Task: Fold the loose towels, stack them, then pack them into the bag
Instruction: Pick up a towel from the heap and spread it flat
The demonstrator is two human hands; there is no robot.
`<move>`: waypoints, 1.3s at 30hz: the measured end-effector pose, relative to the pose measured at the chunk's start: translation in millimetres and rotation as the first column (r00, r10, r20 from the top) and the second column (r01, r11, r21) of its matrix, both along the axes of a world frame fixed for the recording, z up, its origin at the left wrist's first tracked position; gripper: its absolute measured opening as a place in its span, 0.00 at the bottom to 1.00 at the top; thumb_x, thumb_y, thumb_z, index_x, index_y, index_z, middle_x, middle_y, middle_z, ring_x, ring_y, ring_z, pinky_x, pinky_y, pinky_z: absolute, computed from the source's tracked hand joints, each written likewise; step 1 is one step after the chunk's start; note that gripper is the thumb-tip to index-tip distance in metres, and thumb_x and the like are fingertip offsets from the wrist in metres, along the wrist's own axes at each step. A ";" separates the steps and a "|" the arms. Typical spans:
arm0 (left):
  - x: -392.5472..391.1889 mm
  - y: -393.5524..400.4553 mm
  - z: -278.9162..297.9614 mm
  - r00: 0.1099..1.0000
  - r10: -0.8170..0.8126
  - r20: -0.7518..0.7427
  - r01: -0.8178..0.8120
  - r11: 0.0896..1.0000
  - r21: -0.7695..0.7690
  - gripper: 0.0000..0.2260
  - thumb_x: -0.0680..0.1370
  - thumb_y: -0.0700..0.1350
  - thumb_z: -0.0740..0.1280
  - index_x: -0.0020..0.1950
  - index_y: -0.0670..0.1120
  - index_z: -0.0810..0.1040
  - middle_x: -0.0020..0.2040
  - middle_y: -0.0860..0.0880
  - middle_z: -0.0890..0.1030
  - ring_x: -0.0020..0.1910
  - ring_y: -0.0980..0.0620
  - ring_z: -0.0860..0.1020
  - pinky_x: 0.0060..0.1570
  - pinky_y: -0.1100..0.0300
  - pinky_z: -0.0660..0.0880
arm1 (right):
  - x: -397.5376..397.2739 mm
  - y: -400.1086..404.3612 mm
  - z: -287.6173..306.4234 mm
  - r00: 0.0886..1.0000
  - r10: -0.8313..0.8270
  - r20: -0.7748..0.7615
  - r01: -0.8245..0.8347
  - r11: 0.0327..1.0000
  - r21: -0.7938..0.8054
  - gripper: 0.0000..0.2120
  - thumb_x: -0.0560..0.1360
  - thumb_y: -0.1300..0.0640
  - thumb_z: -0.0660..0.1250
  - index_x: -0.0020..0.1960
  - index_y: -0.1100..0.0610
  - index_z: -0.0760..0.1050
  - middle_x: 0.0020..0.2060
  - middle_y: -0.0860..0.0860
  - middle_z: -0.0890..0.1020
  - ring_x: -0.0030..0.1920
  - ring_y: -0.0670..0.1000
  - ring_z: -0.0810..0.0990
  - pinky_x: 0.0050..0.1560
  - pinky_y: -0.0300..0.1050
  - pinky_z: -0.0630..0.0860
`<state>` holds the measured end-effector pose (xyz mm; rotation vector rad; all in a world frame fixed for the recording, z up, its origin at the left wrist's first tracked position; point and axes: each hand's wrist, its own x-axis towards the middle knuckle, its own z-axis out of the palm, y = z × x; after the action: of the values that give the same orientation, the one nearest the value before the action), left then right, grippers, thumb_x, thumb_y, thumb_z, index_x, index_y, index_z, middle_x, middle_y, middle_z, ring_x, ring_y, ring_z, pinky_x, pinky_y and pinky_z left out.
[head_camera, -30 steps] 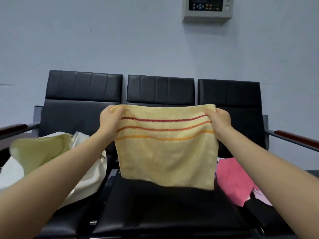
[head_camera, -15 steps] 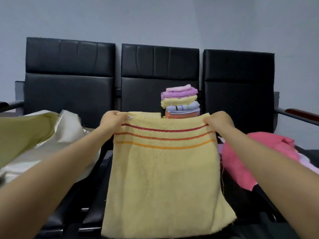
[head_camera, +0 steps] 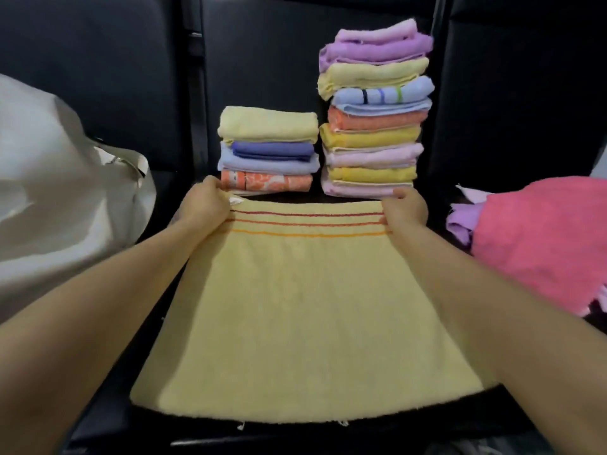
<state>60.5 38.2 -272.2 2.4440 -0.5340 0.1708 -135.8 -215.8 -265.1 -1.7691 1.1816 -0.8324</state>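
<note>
Towel point(head_camera: 312, 316) position is what differs most: a second ago the yellow cloth hung in the air in front of the seat backs, held up by its top corners, and half a second ago its lower part was already draping down; now it lies spread flat on the black seat point(head_camera: 512, 205), striped end away from the person. The view has also tipped down, so the two stacks at the back of the seat, hidden or half hidden before, show in full.

At nine o'clock from the towel sits the white bag point(head_camera: 65, 192), slumped on the neighbouring seat. The left hand point(head_camera: 205, 205) rests at the towel's eleven o'clock corner, fingers curled down over the edge and pinching it beside a small white tag. At twelve o'clock, just beyond the striped edge, stands the short stack point(head_camera: 267, 149) of folded towels, and just beside it at one o'clock the tall stack point(head_camera: 374, 106). The right hand point(head_camera: 405, 208) holds the one o'clock corner, thumb on top and fingers tucked over the far edge, gripping the cloth. The three stripes run straight between the two hands. At three o'clock lies a loose pink towel point(head_camera: 542, 244) with a purple one point(head_camera: 461, 221) under its edge.
</note>
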 end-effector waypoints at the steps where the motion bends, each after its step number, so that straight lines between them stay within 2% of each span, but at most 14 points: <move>1: -0.1 0.3 -1.4 1.000 0.015 0.005 -0.015 1.000 -0.009 0.14 0.80 0.43 0.59 0.64 0.43 0.73 0.60 0.40 0.77 0.59 0.40 0.75 0.50 0.53 0.69 | -0.1 3.1 0.0 1.000 0.005 -0.008 -0.005 0.999 -0.045 0.16 0.70 0.55 0.59 0.57 0.51 0.76 0.54 0.57 0.81 0.51 0.61 0.82 0.55 0.55 0.79; 4: -9.1 5.6 8.4 0.999 0.028 -0.020 -0.029 0.999 -0.031 0.15 0.80 0.43 0.57 0.65 0.41 0.71 0.59 0.39 0.77 0.57 0.40 0.75 0.46 0.55 0.67 | -11.7 23.6 7.4 0.987 0.060 -0.147 -0.091 0.973 -0.212 0.19 0.76 0.58 0.61 0.67 0.55 0.72 0.63 0.56 0.73 0.58 0.59 0.77 0.56 0.49 0.75; 7: -29.0 21.1 18.3 0.994 -0.011 -0.104 0.011 1.000 0.008 0.14 0.80 0.44 0.57 0.64 0.40 0.69 0.59 0.40 0.77 0.57 0.40 0.75 0.47 0.54 0.68 | -29.0 48.1 8.5 0.958 0.152 -0.241 -0.225 0.922 -0.315 0.17 0.77 0.59 0.62 0.66 0.55 0.72 0.64 0.55 0.71 0.57 0.57 0.76 0.50 0.45 0.73; 10: -57.2 47.0 22.4 0.984 -0.051 -0.172 0.061 0.997 0.052 0.14 0.78 0.48 0.60 0.60 0.42 0.71 0.56 0.42 0.79 0.55 0.41 0.76 0.50 0.51 0.74 | -53.5 84.6 12.1 0.936 0.261 -0.236 -0.328 0.892 -0.312 0.16 0.77 0.60 0.62 0.64 0.54 0.74 0.63 0.53 0.74 0.58 0.54 0.75 0.56 0.50 0.75; 13: -96.0 74.5 29.1 0.970 -0.080 -0.228 0.094 0.994 0.051 0.14 0.78 0.47 0.62 0.59 0.40 0.73 0.54 0.43 0.79 0.52 0.43 0.77 0.44 0.54 0.72 | -81.1 122.0 16.1 0.902 0.355 -0.247 -0.420 0.855 -0.305 0.15 0.78 0.60 0.60 0.63 0.51 0.75 0.60 0.47 0.75 0.56 0.49 0.76 0.54 0.46 0.75; 16: -140.0 103.8 31.1 0.945 -0.095 -0.312 0.093 0.995 -0.020 0.19 0.78 0.47 0.64 0.67 0.42 0.70 0.59 0.44 0.77 0.52 0.46 0.75 0.47 0.56 0.70 | -110.5 150.3 14.7 0.866 0.421 -0.270 -0.488 0.831 -0.268 0.14 0.78 0.59 0.59 0.60 0.49 0.75 0.57 0.44 0.74 0.54 0.45 0.75 0.50 0.43 0.73; 21: -197.1 150.9 30.2 0.901 -0.191 -0.389 0.136 0.977 -0.163 0.27 0.78 0.44 0.66 0.75 0.44 0.62 0.63 0.44 0.75 0.51 0.49 0.73 0.47 0.58 0.70 | -151.3 170.1 8.4 0.751 0.426 -0.504 -0.613 0.734 -0.291 0.13 0.79 0.56 0.59 0.59 0.50 0.77 0.58 0.46 0.75 0.56 0.47 0.75 0.55 0.43 0.72; 24: -215.7 164.6 32.5 0.840 -0.284 -0.462 0.179 0.949 -0.257 0.27 0.79 0.40 0.63 0.77 0.47 0.58 0.55 0.46 0.77 0.40 0.49 0.76 0.34 0.59 0.74 | -166.9 173.6 13.6 0.658 0.369 -0.657 -0.664 0.696 -0.274 0.15 0.78 0.57 0.58 0.62 0.51 0.76 0.61 0.51 0.74 0.64 0.52 0.70 0.63 0.49 0.69; 26: -220.7 166.9 31.6 0.875 -0.288 -0.389 0.248 0.957 -0.149 0.26 0.80 0.41 0.61 0.77 0.48 0.57 0.57 0.45 0.78 0.43 0.46 0.79 0.38 0.59 0.74 | -174.4 172.3 15.3 0.633 0.316 -0.706 -0.669 0.683 -0.294 0.16 0.78 0.56 0.57 0.63 0.51 0.75 0.63 0.52 0.73 0.66 0.54 0.68 0.64 0.51 0.68; 28: -220.3 166.3 29.0 0.928 -0.273 -0.254 0.305 0.947 0.096 0.24 0.81 0.44 0.61 0.77 0.48 0.60 0.67 0.42 0.74 0.60 0.43 0.76 0.55 0.55 0.71 | -181.8 166.0 14.2 0.656 0.263 -0.707 -0.633 0.702 -0.326 0.16 0.78 0.54 0.58 0.64 0.52 0.74 0.63 0.53 0.73 0.66 0.56 0.68 0.63 0.51 0.67; 29: -219.5 164.9 27.3 0.945 -0.272 -0.183 0.310 0.924 0.223 0.23 0.81 0.46 0.60 0.76 0.47 0.62 0.67 0.41 0.73 0.64 0.42 0.73 0.59 0.53 0.70 | -186.4 162.2 12.9 0.670 0.228 -0.706 -0.605 0.719 -0.342 0.16 0.79 0.53 0.58 0.65 0.52 0.73 0.63 0.54 0.73 0.66 0.56 0.68 0.62 0.51 0.67; 32: -224.4 158.1 28.5 0.952 -0.281 0.123 0.173 0.823 0.541 0.21 0.81 0.51 0.58 0.74 0.47 0.65 0.63 0.41 0.71 0.64 0.41 0.68 0.55 0.51 0.70 | -197.0 152.0 8.4 0.658 0.108 -0.745 -0.544 0.752 -0.372 0.19 0.80 0.49 0.58 0.67 0.55 0.71 0.64 0.56 0.72 0.65 0.59 0.67 0.61 0.53 0.66; 35: -234.3 144.3 35.0 0.823 -0.482 0.301 0.231 0.767 0.598 0.20 0.81 0.53 0.58 0.71 0.49 0.68 0.63 0.46 0.69 0.64 0.45 0.66 0.56 0.54 0.67 | -202.2 148.9 7.8 0.626 0.147 -0.766 -0.628 0.678 -0.383 0.21 0.80 0.45 0.58 0.67 0.55 0.70 0.63 0.55 0.72 0.65 0.58 0.67 0.62 0.52 0.67; 39: -259.3 122.7 33.5 0.723 -0.670 0.168 0.497 0.673 0.547 0.19 0.79 0.58 0.60 0.66 0.50 0.73 0.60 0.48 0.71 0.61 0.48 0.69 0.55 0.54 0.71 | -207.6 162.8 10.1 0.505 0.504 -0.701 -0.854 0.411 -0.320 0.23 0.74 0.41 0.68 0.65 0.50 0.75 0.60 0.48 0.74 0.63 0.48 0.69 0.66 0.45 0.66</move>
<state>-198.8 160.9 -238.7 2.5327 -1.6969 0.2308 -343.3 -53.1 -255.0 -2.9011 0.2119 -0.1911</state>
